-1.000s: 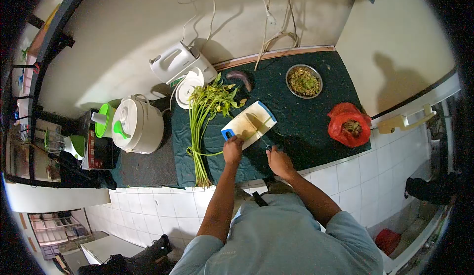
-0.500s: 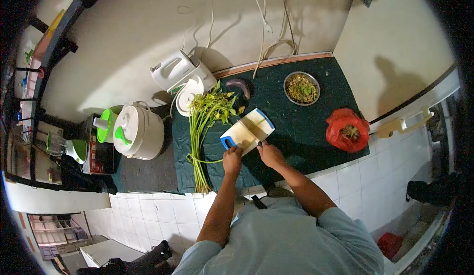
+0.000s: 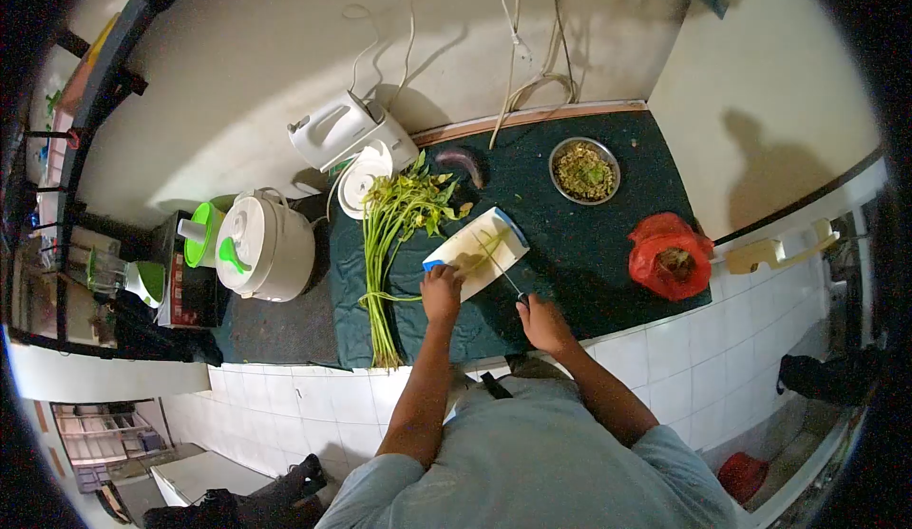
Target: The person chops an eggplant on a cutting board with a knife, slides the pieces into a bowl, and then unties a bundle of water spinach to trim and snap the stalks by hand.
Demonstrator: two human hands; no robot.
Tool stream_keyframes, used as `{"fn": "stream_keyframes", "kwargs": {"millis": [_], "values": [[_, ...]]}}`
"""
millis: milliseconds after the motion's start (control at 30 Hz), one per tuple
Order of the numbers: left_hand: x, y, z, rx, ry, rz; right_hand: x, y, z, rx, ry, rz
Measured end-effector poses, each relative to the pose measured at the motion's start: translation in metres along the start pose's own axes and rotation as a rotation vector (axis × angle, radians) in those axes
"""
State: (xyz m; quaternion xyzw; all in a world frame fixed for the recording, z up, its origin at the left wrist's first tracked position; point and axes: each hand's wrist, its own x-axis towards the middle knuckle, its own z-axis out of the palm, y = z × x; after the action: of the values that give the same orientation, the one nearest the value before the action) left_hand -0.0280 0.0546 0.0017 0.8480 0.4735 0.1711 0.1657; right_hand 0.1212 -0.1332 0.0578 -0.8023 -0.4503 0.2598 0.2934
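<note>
A white cutting board [image 3: 504, 256] with blue ends lies tilted on the dark green cloth, thin green stem pieces [image 3: 488, 243] on it. My left hand [image 3: 442, 292] is at its lower left end, fingers bent over the edge; what they hold is too small to make out. In my right hand [image 3: 542, 321] is a knife [image 3: 509, 280], its blade pointing up and left over the board. Left of the board lies a bunch of long green leafy stems [image 3: 382, 254]. A purple eggplant [image 3: 463, 162] rests behind the board.
A metal bowl [image 3: 584, 171] of chopped food stands at the back right, a red bag [image 3: 669, 255] near the right edge. On the left are a white rice cooker [image 3: 266, 246], a white mixer [image 3: 344, 132] and a green-lidded container [image 3: 200, 235]. Cables hang on the wall.
My right hand with the knife has moved right and down, away from the board's middle. My left hand has shifted slightly up and left at the board's end.
</note>
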Motion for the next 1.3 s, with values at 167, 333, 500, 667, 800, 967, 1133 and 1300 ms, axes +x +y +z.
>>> {"fn": "stream_keyframes", "kwargs": {"millis": [167, 333, 500, 667, 800, 967, 1133, 1300], "values": [[-0.005, -0.018, -0.004, 0.06, -0.093, 0.107, -0.006, -0.001, 0.017, -0.057, -0.102, 0.063], [0.008, -0.007, 0.015, -0.052, -0.09, 0.148, 0.002, -0.007, 0.021, -0.098, -0.141, 0.083], [0.011, 0.006, 0.018, 0.041, -0.093, 0.16, 0.01, -0.012, 0.023, -0.083, -0.132, 0.105], [0.012, 0.003, 0.021, -0.007, -0.091, 0.156, 0.014, -0.007, 0.042, -0.098, -0.089, 0.125], [0.008, 0.006, 0.018, -0.04, -0.082, 0.148, 0.031, -0.003, 0.053, -0.069, -0.057, 0.105], [-0.014, 0.001, 0.008, 0.008, 0.012, 0.252, 0.06, -0.005, 0.058, -0.08, -0.032, 0.024], [-0.03, -0.002, 0.007, -0.015, -0.014, 0.201, 0.05, -0.005, 0.042, -0.028, 0.046, -0.076], [-0.013, 0.021, 0.016, -0.148, -0.07, 0.214, 0.014, 0.009, 0.025, 0.023, 0.092, -0.029]]}}
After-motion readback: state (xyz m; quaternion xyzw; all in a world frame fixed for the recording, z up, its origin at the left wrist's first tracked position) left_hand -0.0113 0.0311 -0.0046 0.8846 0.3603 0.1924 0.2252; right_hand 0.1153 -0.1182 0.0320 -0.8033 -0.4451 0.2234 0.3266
